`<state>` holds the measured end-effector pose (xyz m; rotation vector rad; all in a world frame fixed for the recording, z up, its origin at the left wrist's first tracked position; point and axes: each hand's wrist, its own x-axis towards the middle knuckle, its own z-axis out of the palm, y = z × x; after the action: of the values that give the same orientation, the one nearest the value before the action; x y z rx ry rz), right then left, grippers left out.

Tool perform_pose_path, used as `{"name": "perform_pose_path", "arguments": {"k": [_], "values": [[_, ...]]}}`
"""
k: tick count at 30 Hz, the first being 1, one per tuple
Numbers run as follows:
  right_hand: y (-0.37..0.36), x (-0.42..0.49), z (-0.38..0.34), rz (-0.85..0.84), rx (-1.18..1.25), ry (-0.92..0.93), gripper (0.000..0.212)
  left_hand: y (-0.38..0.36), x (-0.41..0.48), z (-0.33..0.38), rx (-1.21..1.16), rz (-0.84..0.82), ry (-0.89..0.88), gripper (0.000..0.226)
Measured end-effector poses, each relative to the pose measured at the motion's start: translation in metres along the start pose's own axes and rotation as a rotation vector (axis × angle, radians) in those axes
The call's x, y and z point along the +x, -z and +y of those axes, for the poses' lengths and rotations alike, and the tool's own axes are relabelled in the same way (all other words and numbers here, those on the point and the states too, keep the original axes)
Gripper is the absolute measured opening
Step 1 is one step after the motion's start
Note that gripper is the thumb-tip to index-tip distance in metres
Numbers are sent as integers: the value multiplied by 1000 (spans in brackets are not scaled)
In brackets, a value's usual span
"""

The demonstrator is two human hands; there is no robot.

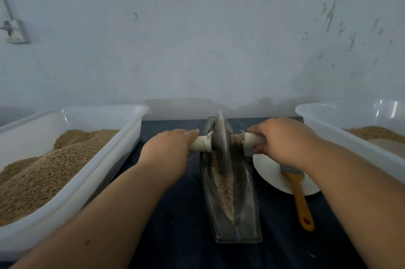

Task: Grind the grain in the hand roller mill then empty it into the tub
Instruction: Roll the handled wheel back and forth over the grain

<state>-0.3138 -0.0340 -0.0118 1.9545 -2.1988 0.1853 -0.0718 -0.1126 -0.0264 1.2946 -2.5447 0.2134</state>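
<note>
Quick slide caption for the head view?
Left hand and right hand grip the mill wheel's handles, crushed grain in its trough.

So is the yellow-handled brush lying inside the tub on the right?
No, the brush rests on the white plate, outside the right tub and beside the mill trough.

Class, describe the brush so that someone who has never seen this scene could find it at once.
Find the white tub on the right, the one with little grain in it. Between it and the metal grinding trough, a white plate lies on the dark cloth. The brush rests across that plate, the only thing with an orange handle.
</note>
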Motion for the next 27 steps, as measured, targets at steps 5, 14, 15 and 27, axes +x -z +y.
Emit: {"name": "perform_pose_path", "arguments": {"k": [5, 14, 15, 27], "values": [[32, -13, -1, -245, 16, 96, 22, 32, -12, 6, 99, -175, -53, 33], [63, -29, 3, -504, 55, 229, 14, 64, -34, 1, 97, -343, -180, 28], [61, -28, 3, -491, 60, 208, 15, 60, -32, 0, 71, -336, -172, 27], [2, 0, -2, 10, 16, 45, 33, 7, 0, 4, -55, -46, 20, 42]]}}
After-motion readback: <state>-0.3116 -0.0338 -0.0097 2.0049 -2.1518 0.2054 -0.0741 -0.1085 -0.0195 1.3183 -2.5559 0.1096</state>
